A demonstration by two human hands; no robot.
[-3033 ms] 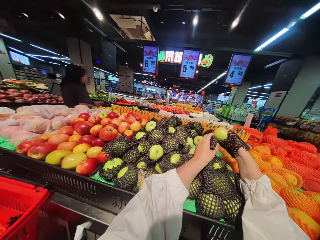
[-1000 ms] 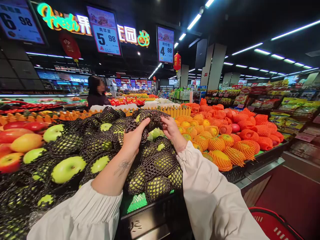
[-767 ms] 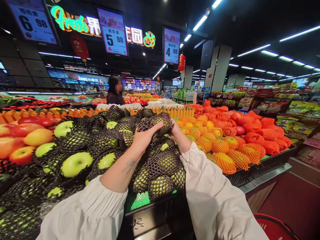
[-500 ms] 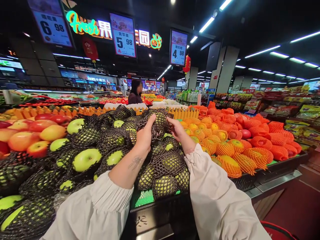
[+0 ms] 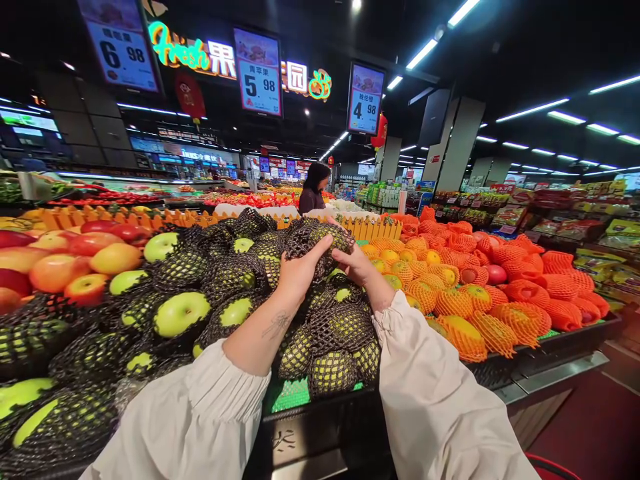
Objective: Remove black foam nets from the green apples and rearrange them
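Observation:
Between my two hands, just above the heap, is a green apple (image 5: pixel 314 240) in a black foam net. My left hand (image 5: pixel 303 267) grips its left side, the thumb lying across the front. On the right side my right hand (image 5: pixel 356 261) holds it with bent fingers, partly hidden behind the fruit. Under and around them lie several green apples in black nets (image 5: pixel 340 327). To the left, a large green apple (image 5: pixel 182 313) pokes out of its net.
Red and yellow apples (image 5: pixel 65 260) are piled at the left. Oranges in orange nets (image 5: pixel 463 333) and fruit in red nets (image 5: pixel 560 287) fill the right. A low orange picket fence (image 5: pixel 377 230) edges the back. Beyond it is a person (image 5: pixel 313 190). Price signs (image 5: pixel 257 73) hang overhead.
The netted apple has turned and dropped slightly in my hands, and my left thumb now reaches further across it. The person beyond the fence appears further right. The view has shifted slightly.

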